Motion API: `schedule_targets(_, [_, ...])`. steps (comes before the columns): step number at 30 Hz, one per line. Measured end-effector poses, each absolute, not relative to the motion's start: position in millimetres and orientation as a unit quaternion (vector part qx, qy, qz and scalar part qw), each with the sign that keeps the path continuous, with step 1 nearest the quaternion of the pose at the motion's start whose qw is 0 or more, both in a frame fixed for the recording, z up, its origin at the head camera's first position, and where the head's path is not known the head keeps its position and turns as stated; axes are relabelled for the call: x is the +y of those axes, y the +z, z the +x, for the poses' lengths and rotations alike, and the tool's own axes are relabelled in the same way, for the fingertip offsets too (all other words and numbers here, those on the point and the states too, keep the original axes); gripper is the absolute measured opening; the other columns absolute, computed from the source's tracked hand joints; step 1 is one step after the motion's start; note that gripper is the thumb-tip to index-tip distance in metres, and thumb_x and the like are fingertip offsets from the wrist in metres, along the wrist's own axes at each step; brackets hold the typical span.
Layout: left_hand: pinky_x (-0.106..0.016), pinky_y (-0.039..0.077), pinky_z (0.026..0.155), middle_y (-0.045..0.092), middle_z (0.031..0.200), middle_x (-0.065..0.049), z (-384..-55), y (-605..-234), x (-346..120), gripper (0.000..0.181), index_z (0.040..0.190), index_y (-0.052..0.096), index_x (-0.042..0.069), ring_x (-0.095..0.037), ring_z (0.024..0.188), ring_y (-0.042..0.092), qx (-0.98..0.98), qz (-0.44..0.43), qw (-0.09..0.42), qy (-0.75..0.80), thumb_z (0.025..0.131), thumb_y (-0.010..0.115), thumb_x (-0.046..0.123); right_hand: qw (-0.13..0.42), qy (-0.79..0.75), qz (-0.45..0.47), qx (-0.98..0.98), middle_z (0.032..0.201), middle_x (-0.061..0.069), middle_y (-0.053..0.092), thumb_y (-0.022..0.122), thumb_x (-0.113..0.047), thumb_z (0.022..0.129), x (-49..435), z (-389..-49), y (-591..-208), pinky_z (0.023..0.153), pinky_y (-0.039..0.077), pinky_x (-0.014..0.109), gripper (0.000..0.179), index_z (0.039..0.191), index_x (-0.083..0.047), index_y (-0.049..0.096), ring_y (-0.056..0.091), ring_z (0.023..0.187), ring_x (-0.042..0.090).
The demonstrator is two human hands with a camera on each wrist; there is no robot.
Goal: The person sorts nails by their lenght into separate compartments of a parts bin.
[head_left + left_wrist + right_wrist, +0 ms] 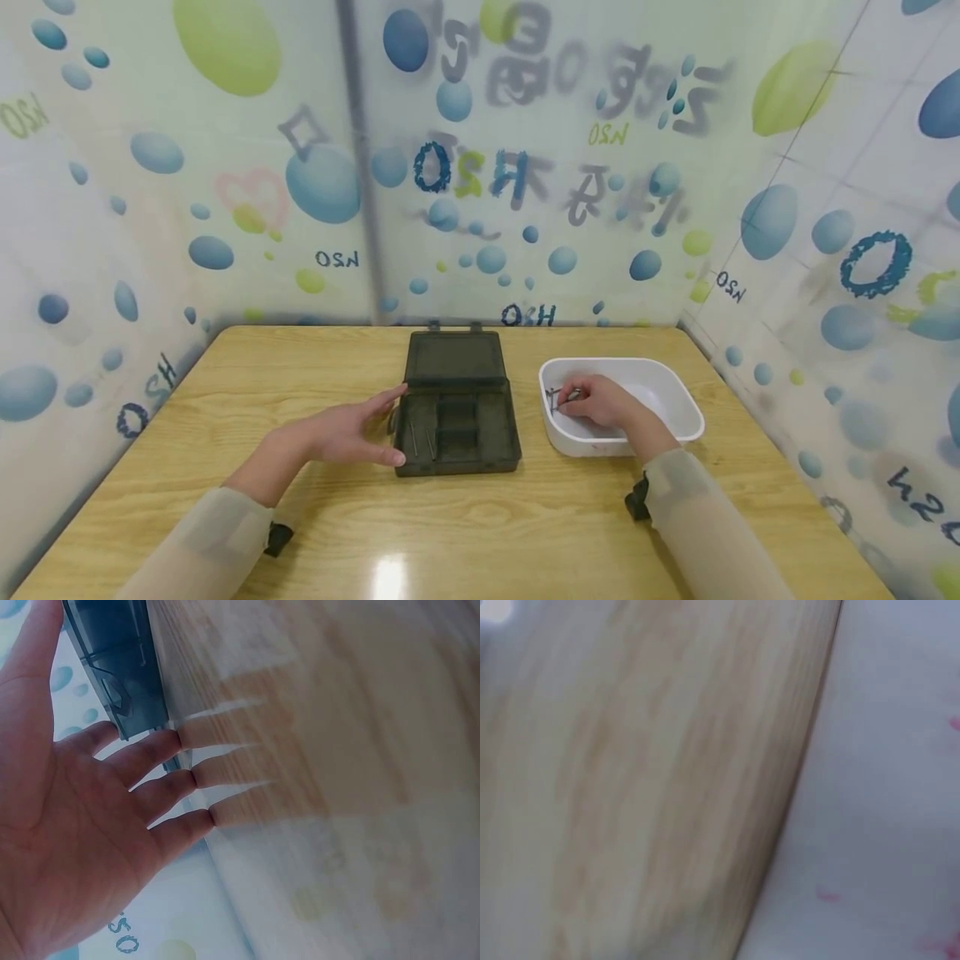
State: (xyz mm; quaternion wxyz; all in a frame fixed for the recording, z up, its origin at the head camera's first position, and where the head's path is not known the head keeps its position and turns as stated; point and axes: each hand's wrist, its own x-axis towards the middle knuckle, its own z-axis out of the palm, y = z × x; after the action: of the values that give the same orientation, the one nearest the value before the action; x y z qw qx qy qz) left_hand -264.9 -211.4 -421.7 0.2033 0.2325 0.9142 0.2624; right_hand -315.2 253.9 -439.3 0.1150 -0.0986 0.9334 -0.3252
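A dark translucent plastic case (497, 427) lies with its lid (455, 357) swung back. Inside its left compartment are two thin metal pins (413, 437), like nails or screws. My left hand (348, 433) rests at the case's left side, thumb by the front corner and index finger near the hinge. Its fingers look straight and spread in the left wrist view. My right hand (603, 402) reaches into a white plastic tub (678, 400) and pinches a small dark metal piece at its left end. Other thin metal pieces (553, 400) lie beside the fingertips.
The wooden table (465, 533) carries the case in the middle and the tub to its right. Printed curtains (487, 233) enclose the back and both sides. The right wrist view shows only table wood and the tub's white wall (885, 787).
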Motion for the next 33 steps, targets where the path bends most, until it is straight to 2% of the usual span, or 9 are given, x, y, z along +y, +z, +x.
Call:
schedule_targets(6, [-0.069, 0.037, 0.123, 0.034, 0.177, -0.023, -266.0, -421.3, -210.7, 0.121, 0.179, 0.010, 0.025, -0.048, 0.158, 0.043, 0.914, 0.234, 0.203, 0.263, 0.092, 0.080, 0.070, 0.108, -0.302, -0.089, 0.943, 0.090, 0.003, 0.066, 0.081, -0.021, 0.101, 252.7, -315.9, -435.6, 0.079, 0.043, 0.034, 0.006, 0.100, -0.015, 0.080, 0.057, 0.087, 0.021])
schedule_targets(13, [-0.068, 0.037, 0.123, 0.034, 0.177, -0.022, -266.4, -422.3, -209.2, 0.121, 0.179, 0.011, 0.026, -0.046, 0.157, 0.045, 0.913, 0.235, 0.203, 0.266, 0.091, 0.081, 0.070, 0.095, -0.297, -0.085, 0.946, 0.104, -0.001, 0.075, 0.080, -0.024, 0.103, 260.5, -314.9, -429.9, 0.090, 0.048, 0.036, 0.006, 0.101, -0.018, 0.082, 0.062, 0.099, 0.020])
schedule_targets(18, [-0.068, 0.037, 0.124, 0.033, 0.177, -0.023, -264.8, -419.5, -208.5, 0.122, 0.179, 0.011, 0.025, -0.046, 0.159, 0.042, 0.912, 0.232, 0.205, 0.269, 0.090, 0.082, 0.069, 0.071, -0.325, -0.098, 0.938, 0.106, 0.002, 0.076, 0.077, -0.022, 0.105, 268.4, -308.1, -419.1, 0.084, 0.052, 0.035, 0.009, 0.109, -0.016, 0.082, 0.062, 0.095, 0.021])
schedule_targets(24, [-0.068, 0.037, 0.124, 0.033, 0.178, -0.023, -263.1, -418.8, -210.4, 0.122, 0.179, 0.010, 0.025, -0.047, 0.158, 0.043, 0.913, 0.229, 0.207, 0.267, 0.091, 0.081, 0.070, 0.064, -0.375, -0.089, 0.921, 0.123, 0.006, 0.078, 0.073, -0.029, 0.108, 263.5, -296.3, -407.6, 0.082, 0.052, 0.033, 0.026, 0.130, -0.017, 0.081, 0.061, 0.099, 0.022])
schedule_targets(28, [-0.069, 0.037, 0.123, 0.033, 0.177, -0.022, -263.2, -420.2, -211.7, 0.121, 0.179, 0.010, 0.027, -0.047, 0.157, 0.044, 0.914, 0.228, 0.206, 0.264, 0.091, 0.081, 0.070, 0.063, -0.422, -0.101, 0.899, 0.124, 0.011, 0.078, 0.072, -0.028, 0.109, 255.7, -288.8, -402.5, 0.080, 0.052, 0.036, 0.028, 0.132, -0.015, 0.079, 0.063, 0.101, 0.030])
schedule_targets(33, [-0.069, 0.038, 0.123, 0.035, 0.177, -0.023, -263.8, -421.4, -211.5, 0.121, 0.179, 0.010, 0.027, -0.047, 0.156, 0.046, 0.915, 0.229, 0.203, 0.261, 0.091, 0.081, 0.070, 0.066, -0.469, -0.128, 0.871, 0.121, 0.009, 0.080, 0.072, -0.028, 0.109, 241.0, -279.7, -396.9, 0.085, 0.059, 0.041, 0.030, 0.134, -0.012, 0.077, 0.070, 0.106, 0.036])
